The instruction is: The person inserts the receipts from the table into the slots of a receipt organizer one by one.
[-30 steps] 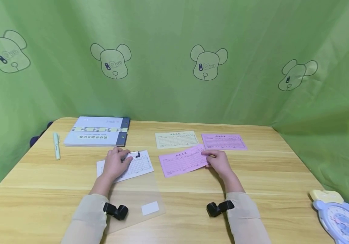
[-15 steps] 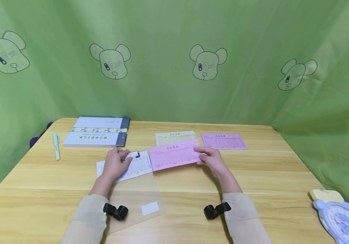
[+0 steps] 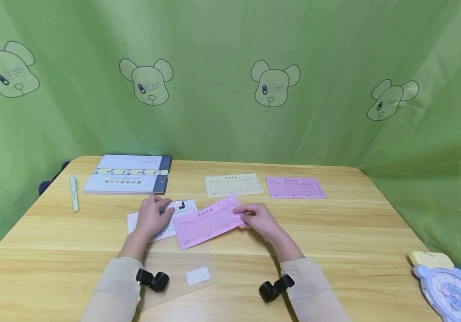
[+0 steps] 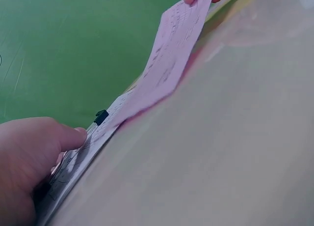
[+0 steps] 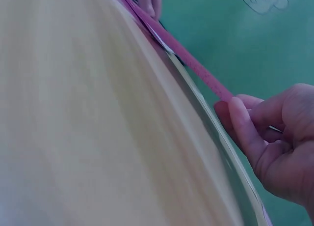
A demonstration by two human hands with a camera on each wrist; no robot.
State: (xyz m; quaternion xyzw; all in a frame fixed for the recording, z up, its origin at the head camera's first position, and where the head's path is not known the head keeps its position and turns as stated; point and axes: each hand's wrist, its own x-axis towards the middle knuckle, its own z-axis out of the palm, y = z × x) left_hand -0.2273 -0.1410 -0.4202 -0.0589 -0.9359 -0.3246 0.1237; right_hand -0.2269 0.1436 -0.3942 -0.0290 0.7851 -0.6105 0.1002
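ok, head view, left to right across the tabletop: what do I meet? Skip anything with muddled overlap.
Pen → book → held pink slip (pinched in the right hand) → flat pink slip → blue clock.

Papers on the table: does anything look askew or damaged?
No damage is visible. The pink slip in the right hand slants over part of the white form under the left hand; the far green slip and far pink slip lie straighter.
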